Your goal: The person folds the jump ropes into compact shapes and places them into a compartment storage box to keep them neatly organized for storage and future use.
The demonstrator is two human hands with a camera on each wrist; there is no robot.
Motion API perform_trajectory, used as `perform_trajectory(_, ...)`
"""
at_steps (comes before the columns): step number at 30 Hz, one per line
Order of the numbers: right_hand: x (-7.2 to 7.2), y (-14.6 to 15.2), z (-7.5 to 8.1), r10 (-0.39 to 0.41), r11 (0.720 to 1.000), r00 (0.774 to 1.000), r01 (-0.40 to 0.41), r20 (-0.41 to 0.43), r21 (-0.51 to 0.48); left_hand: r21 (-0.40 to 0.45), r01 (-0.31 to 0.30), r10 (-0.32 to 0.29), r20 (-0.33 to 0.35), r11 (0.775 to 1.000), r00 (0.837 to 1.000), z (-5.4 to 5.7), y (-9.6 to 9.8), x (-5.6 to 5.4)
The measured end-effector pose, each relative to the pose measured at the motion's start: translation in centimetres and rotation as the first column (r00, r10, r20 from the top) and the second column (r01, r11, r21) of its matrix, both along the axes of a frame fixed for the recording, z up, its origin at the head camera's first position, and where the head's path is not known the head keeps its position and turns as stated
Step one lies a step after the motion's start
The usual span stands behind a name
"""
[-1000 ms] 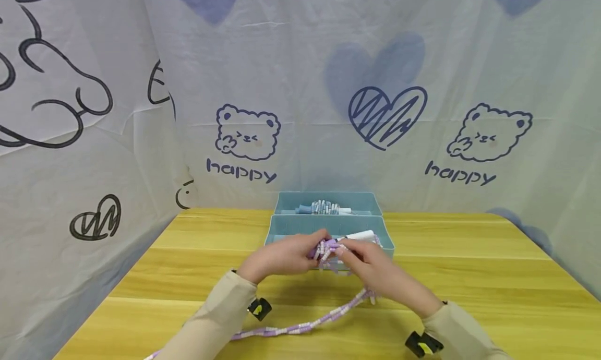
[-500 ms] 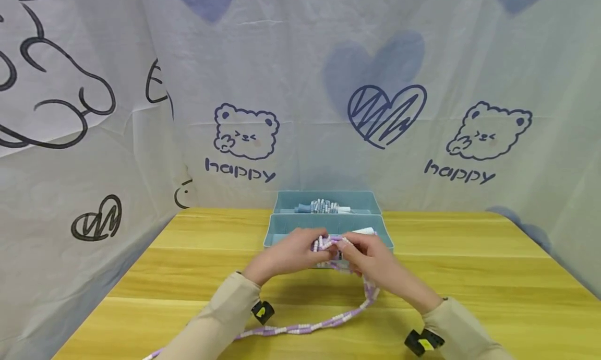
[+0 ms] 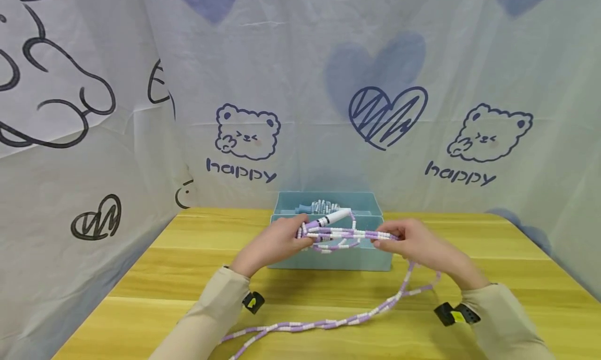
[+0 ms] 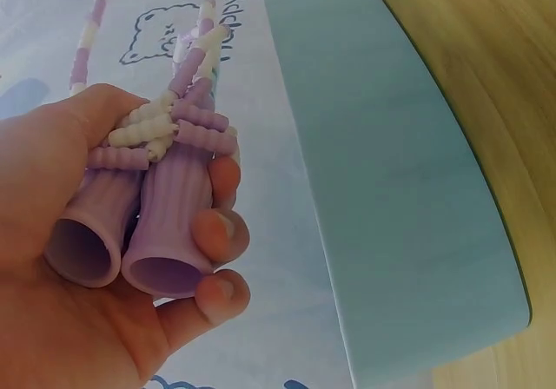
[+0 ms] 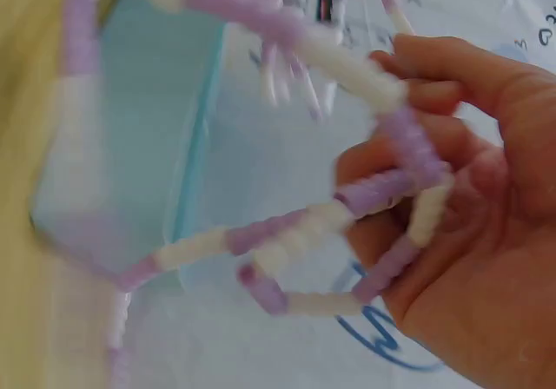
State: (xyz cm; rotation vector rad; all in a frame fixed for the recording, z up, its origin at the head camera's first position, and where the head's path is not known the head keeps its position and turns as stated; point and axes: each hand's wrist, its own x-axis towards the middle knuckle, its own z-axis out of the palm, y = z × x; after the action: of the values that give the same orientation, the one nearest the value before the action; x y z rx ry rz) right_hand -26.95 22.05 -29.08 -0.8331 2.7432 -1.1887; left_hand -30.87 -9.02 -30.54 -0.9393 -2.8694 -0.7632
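A purple-and-white beaded jump rope (image 3: 328,325) is in both hands. My left hand (image 3: 277,242) grips its two handles (image 4: 174,207) side by side, with purple grips and white ends, the hollow purple ends showing in the left wrist view. Beaded strands cross around the handles near the thumb. To the right, my right hand (image 3: 418,242) pinches the strands (image 3: 347,234), which stretch almost level between the hands. From the right hand the rest of the rope drops to the table and runs left toward the near edge. In the right wrist view, loops of beads hang across the right palm.
Just beyond the hands stands a light blue bin (image 3: 328,261) on the yellow wood-grain table (image 3: 469,276). Behind it, a second blue bin (image 3: 291,198) holds a bundled blue-and-white jump rope (image 3: 324,207). A printed cloth (image 3: 314,115) hangs behind the table.
My right hand has moved right, away from the left, drawing the strands out between them. The handles' white ends now tilt upward, and the trailing rope has shifted on the table.
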Motion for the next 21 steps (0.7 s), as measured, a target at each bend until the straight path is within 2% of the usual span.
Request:
perform_trajectory(3, 0.0, 1.3, 0.6, -0.048, 0.996, 0.996, 0.053, -0.073, 0.069, -0.006, 0.010, -0.010, 0.002, 1.000, 1.000, 0.0, 0.0, 0.0)
perform_trajectory(7, 0.1, 2.8, 1.5, -0.107, 0.989, 0.986, 0.118, -0.125, 0.084, -0.029, 0.051, -0.051, 0.001, 0.998, 0.999, -0.1, 0.0, 0.0)
perform_trajectory(10, 0.1, 4.0, 2.0, -0.168, 0.984, 0.975, 0.175, -0.147, 0.031, -0.047, 0.090, -0.089, 0.021, 0.995, 0.996, 0.0, 0.0, -0.1)
perform_trajectory(13, 0.2, 5.0, 2.3, -0.192, 0.981, 0.977, 0.187, -0.096, -0.055, -0.057, 0.141, -0.136, 0.077, 0.988, 0.988, 0.1, -0.2, 0.0)
perform_trajectory(17, 0.1, 5.8, 2.4, -0.120, 0.970, 0.992, 0.123, 0.028, -0.211, -0.052, 0.205, -0.195, 0.161, 0.977, 0.968, 0.3, -0.3, 0.1)
perform_trajectory(19, -0.1, 5.9, 2.4, -0.065, 0.949, 0.995, 0.084, 0.071, -0.303, -0.027, 0.224, -0.214, 0.202, 0.974, 0.956, 0.4, -0.3, 0.2)
perform_trajectory(21, -0.2, 6.1, 2.3, 0.003, 0.917, 0.995, 0.039, 0.105, -0.398, 0.004, 0.240, -0.234, 0.238, 0.971, 0.943, 0.4, -0.4, 0.2)
